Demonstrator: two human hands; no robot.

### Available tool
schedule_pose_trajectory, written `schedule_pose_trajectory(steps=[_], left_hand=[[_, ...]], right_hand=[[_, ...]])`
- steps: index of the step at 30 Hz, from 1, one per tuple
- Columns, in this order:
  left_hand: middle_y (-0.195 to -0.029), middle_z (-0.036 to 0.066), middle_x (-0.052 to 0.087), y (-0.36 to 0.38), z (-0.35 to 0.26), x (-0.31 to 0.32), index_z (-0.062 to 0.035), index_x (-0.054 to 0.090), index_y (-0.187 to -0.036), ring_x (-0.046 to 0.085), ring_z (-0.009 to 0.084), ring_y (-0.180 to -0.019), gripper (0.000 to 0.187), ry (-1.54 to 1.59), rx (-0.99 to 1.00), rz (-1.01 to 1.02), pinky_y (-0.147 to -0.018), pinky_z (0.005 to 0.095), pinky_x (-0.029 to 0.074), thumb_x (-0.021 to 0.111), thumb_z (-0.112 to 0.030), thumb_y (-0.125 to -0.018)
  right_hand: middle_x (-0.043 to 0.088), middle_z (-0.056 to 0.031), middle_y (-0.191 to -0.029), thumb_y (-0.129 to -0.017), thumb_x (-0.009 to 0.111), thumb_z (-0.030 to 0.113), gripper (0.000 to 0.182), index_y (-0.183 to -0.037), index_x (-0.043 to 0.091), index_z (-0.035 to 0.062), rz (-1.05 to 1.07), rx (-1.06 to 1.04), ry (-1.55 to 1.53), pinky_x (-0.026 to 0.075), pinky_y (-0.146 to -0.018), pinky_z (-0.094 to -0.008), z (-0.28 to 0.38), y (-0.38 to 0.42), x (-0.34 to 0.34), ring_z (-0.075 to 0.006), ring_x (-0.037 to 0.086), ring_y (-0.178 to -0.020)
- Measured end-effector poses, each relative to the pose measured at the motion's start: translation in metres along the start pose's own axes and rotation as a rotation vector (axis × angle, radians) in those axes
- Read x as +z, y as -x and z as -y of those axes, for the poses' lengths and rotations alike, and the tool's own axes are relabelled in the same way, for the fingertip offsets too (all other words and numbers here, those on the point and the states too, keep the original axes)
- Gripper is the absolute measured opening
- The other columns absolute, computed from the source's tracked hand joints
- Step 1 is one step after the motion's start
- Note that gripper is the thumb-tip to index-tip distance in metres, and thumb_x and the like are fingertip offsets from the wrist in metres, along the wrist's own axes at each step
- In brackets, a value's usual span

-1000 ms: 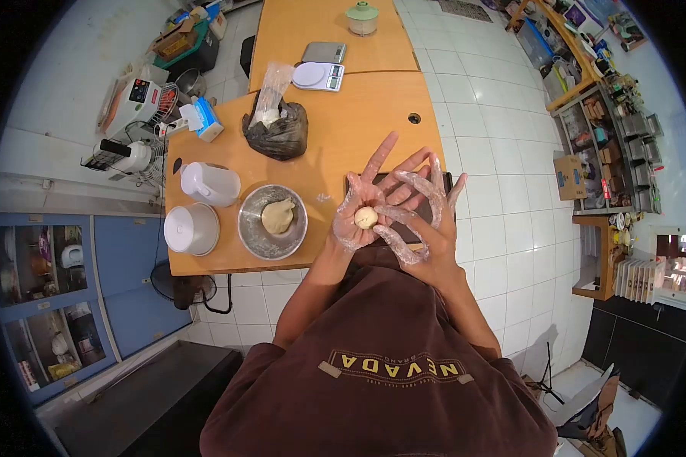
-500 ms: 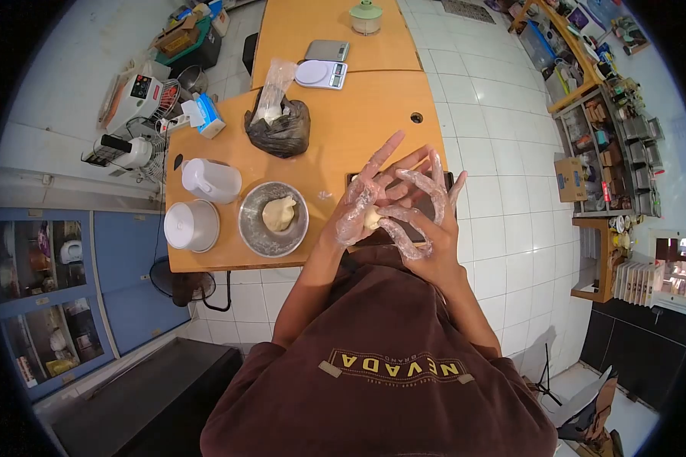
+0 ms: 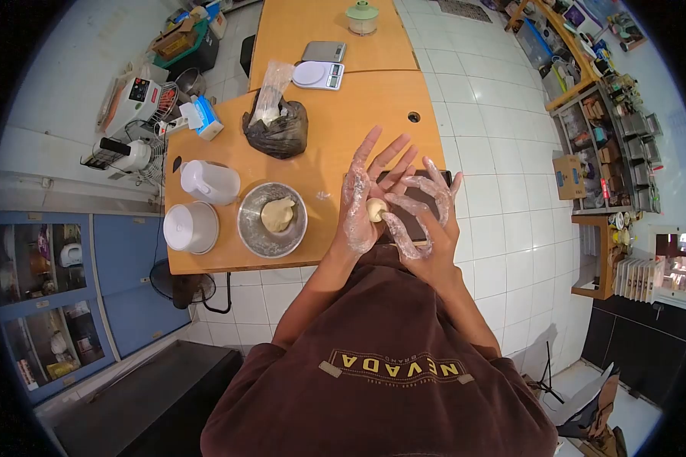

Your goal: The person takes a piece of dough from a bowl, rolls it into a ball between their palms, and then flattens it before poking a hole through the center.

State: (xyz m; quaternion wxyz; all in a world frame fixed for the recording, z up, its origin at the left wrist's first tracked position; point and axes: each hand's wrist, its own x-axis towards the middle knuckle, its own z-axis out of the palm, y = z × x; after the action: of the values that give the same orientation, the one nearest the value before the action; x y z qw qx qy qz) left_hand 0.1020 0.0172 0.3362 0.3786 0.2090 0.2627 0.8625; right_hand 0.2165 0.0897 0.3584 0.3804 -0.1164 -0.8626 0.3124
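A small pale dough ball [image 3: 376, 210] rests in the palm of my left hand [image 3: 362, 202], whose floury fingers are stretched out and spread. From the right, my right hand [image 3: 427, 217] reaches over with its fingers apart and bent, two fingertips at the edge of the ball. White flour coats both hands. Partly hidden beneath them is a dark flat tray [image 3: 434, 199] at the table's front edge. To the left, a metal bowl [image 3: 300, 238] dusted with flour contains a larger lump of dough [image 3: 279, 215].
A white lidded tub [image 3: 190, 227] and a white pitcher [image 3: 212, 181] stand left of the bowl. Behind it sit a black plastic bag [image 3: 278, 139], a white kitchen scale [image 3: 316, 75], a grey scale [image 3: 325, 51] and a green-lidded container [image 3: 363, 18] on the table [image 3: 366, 99].
My left hand's fingers have spread and straightened, and its palm has opened toward view. The right fingers have drawn back a little, so the dough ball shows more fully.
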Motion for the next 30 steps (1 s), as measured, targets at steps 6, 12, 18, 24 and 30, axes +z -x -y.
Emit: schedule_pose_trajectory(steps=[6,12,18,24,30], left_hand=[[-0.161,0.024,0.037,-0.001,-0.006,0.005,-0.0113,0.018,-0.164,0.037,0.0394,-0.151,0.085,-0.090,0.077,-0.028,-0.123,0.0499,0.035,0.050,-0.060,-0.103],[-0.161,0.024,0.038,0.002,-0.006,0.000,-0.0111,0.018,-0.164,0.037,0.0392,-0.150,0.082,-0.124,0.136,0.036,-0.124,0.0482,0.035,0.051,-0.057,-0.104],[-0.159,0.024,0.040,0.005,-0.006,0.001,-0.0100,0.021,-0.164,0.039,0.0374,-0.150,0.078,-0.104,0.142,-0.010,-0.122,0.0446,0.038,0.053,-0.052,-0.106],[-0.158,0.024,0.041,0.008,-0.004,0.006,-0.0089,0.023,-0.163,0.040,0.0349,-0.150,0.074,-0.129,0.128,-0.075,-0.123,0.0425,0.038,0.048,-0.051,-0.108],[-0.161,0.022,0.038,0.001,-0.006,0.004,-0.0077,0.025,-0.163,0.040,0.0341,-0.149,0.067,0.179,-0.071,-0.037,-0.123,0.0446,0.038,0.036,-0.049,-0.111]], right_hand=[[0.067,-0.0041,-0.113,-0.079,0.084,0.012,0.030,-0.108,0.078,0.0135,0.038,-0.052,0.021,0.011,-0.123,-0.0689,-0.002,0.003,0.001,-0.0378,0.051,-0.138],[0.070,-0.0075,-0.107,-0.079,0.084,0.007,0.027,-0.104,0.079,0.0089,0.045,0.034,-0.024,0.018,-0.125,-0.0608,0.009,0.000,0.003,-0.0370,0.055,-0.135],[0.070,-0.0087,-0.106,-0.078,0.084,0.004,0.023,-0.100,0.078,0.0075,0.030,0.001,-0.045,0.023,-0.123,-0.0620,0.005,0.003,0.007,-0.0373,0.057,-0.131],[0.070,-0.0097,-0.104,-0.078,0.082,0.002,0.024,-0.101,0.077,0.0073,0.045,-0.039,-0.025,0.026,-0.122,-0.0617,0.004,0.002,0.006,-0.0379,0.058,-0.129],[0.069,-0.0059,-0.113,-0.078,0.083,0.009,0.027,-0.104,0.078,0.0130,0.020,-0.057,-0.049,0.020,-0.122,-0.0644,-0.006,0.002,-0.002,-0.0350,0.054,-0.132]])
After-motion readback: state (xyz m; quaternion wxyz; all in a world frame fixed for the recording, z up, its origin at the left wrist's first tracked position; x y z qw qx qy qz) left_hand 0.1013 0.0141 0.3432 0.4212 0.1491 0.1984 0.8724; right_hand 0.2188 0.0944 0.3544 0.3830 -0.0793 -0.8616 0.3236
